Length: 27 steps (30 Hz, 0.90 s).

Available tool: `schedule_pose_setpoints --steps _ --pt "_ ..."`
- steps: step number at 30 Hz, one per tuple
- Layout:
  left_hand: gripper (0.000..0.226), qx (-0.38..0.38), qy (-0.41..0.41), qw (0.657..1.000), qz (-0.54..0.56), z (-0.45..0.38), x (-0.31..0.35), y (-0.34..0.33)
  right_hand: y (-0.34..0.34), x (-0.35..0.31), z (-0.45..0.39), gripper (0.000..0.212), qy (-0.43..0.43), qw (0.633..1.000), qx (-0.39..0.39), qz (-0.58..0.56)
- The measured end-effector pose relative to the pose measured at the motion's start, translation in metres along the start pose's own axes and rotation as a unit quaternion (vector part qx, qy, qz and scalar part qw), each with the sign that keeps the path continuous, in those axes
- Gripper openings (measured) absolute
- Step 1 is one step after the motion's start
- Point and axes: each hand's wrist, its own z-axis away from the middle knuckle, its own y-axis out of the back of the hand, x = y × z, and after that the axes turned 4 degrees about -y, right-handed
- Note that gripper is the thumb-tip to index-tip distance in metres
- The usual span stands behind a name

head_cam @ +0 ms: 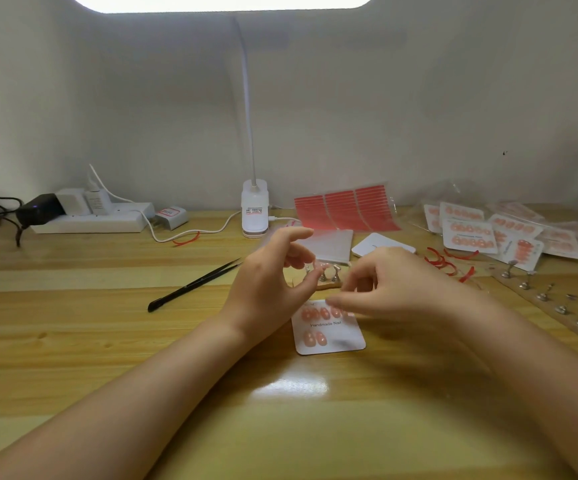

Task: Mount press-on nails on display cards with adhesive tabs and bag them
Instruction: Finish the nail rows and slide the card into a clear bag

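Display card (329,336) lies flat on the wooden desk (73,341), centre of frame, slightly right. Top row is nearly filled with pink nails (318,313); only two are seen in the lower row, left end, with the remainder bare.

Risks, as judged:
- A nail could be set crooked or off its adhesive tab, since the right end of the top row is covered by the right hand (384,285) and its fingertips are blurred.
- The card is not held down by anything visible; it could be dragged or lifted if a tab sticks to a finger.
- The small nail stand (329,277) just above the card could be knocked by either hand.

Hand pose:
- Left hand (273,282) is held raised above the upper left of the card, thumb and forefinger brought close at the stand, other fingers loosely spread. Whether a nail is pinched cannot be told.
- Right hand is lowered palm-down, fingertips at the card's top edge, fingers drawn together; what, if anything, is gripped cannot be told.

Tweezers (194,285) lie unused, left of centre. Finished bagged cards (471,233) are piled at right.
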Motion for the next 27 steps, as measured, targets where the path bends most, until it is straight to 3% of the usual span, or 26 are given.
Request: schedule_pose_setpoints --steps 3,5,7,9,14,19,27 --pt "0.048 -0.001 0.017 1.0 -0.005 0.001 -0.001 0.0 0.007 -0.001 0.001 0.076 -0.033 0.99 -0.121 0.066" --pt "0.049 -0.003 0.028 1.0 -0.007 0.002 -0.002 0.0 0.002 0.001 0.001 0.095 -0.04 0.983 -0.154 0.092" --pt "0.05 -0.009 0.036 0.999 -0.013 0.003 -0.003 0.0 -0.003 0.001 0.001 0.102 -0.043 0.98 -0.161 0.106" --pt "0.05 -0.015 0.04 0.999 -0.018 0.003 -0.003 0.0 -0.004 0.0 0.001 0.1 -0.049 0.981 -0.156 0.099" --pt "0.051 -0.027 0.054 0.998 -0.032 0.004 -0.005 -0.002 -0.003 0.0 0.0 0.074 -0.059 0.982 -0.163 0.07" --pt "0.052 -0.049 0.079 0.995 -0.032 0.003 -0.004 -0.004 -0.004 0.001 0.0 0.071 -0.056 0.982 -0.169 0.066" --pt "0.049 -0.094 0.042 0.992 -0.067 0.005 0.001 -0.008 -0.006 -0.008 0.006 0.075 0.012 0.993 -0.056 0.106"
